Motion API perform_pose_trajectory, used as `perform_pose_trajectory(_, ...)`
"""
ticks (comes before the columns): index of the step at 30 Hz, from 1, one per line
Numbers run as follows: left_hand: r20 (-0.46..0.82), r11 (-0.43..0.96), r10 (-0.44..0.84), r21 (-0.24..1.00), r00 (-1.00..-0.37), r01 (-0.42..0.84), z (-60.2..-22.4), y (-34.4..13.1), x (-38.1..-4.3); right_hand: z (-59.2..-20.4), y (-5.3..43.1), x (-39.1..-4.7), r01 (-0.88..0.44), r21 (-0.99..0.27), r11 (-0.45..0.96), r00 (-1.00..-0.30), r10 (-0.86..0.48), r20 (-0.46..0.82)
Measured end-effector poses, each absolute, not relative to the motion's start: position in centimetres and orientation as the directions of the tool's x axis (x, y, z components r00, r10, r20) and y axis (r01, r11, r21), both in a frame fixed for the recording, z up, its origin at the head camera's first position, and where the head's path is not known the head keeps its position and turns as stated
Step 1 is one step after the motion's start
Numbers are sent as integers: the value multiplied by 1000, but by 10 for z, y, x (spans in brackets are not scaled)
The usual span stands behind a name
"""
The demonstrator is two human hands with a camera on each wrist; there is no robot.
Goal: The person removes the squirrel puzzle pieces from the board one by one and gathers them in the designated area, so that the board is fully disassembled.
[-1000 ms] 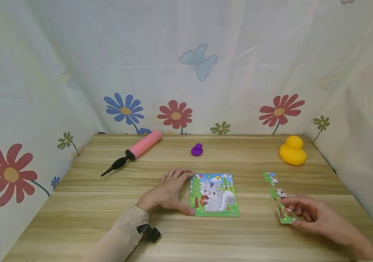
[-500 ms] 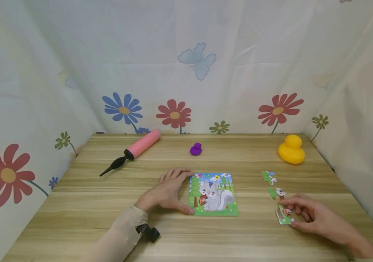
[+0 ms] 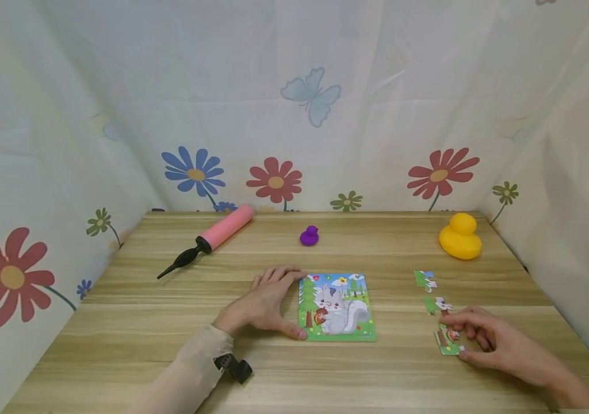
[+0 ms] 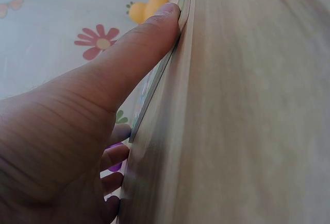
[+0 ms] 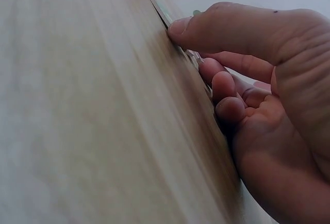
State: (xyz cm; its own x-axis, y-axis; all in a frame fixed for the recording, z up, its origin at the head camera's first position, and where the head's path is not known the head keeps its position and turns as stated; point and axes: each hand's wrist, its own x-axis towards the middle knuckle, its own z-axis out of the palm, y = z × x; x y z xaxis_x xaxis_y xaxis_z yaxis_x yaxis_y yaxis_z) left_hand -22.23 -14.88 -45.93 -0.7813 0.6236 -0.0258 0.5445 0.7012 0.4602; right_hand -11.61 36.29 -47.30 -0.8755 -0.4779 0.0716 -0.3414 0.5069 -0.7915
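A square puzzle board (image 3: 338, 307) with a grey squirrel picture lies on the table at the middle of the head view. My left hand (image 3: 266, 307) rests along its left side, the thumb on the lower corner and the index finger at the upper one. On the right, my right hand (image 3: 504, 348) pinches a jigsaw piece (image 3: 446, 344) between thumb and index finger by its right side, its other fingers curled in. That piece lies flat on the table. Just beyond it are two more loose pieces, a middle one (image 3: 435, 305) and a farther one (image 3: 424, 280).
A yellow toy duck (image 3: 461, 238) stands at the back right, and a small purple duck (image 3: 309, 236) at the back middle. A pink hand pump (image 3: 227, 228) with a black nozzle lies at the back left. Flowered curtains (image 3: 377, 121) enclose the wooden table (image 3: 325, 382).
The piece in my right hand looked tilted a second ago and now lies flat. My left hand has stayed on the board.
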Motion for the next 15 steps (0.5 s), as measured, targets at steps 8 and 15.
perform_pose_trajectory(8,-27,705,621,456,-783,543,-459,-149,-222,-472,363,-116,-319,-802,505,-883,-467,56)
perform_pose_trajectory(15,-24,702,623,458,-782,545,-459,-149,-222,-474,363,-115,-314,-827,467,-887,-455,80)
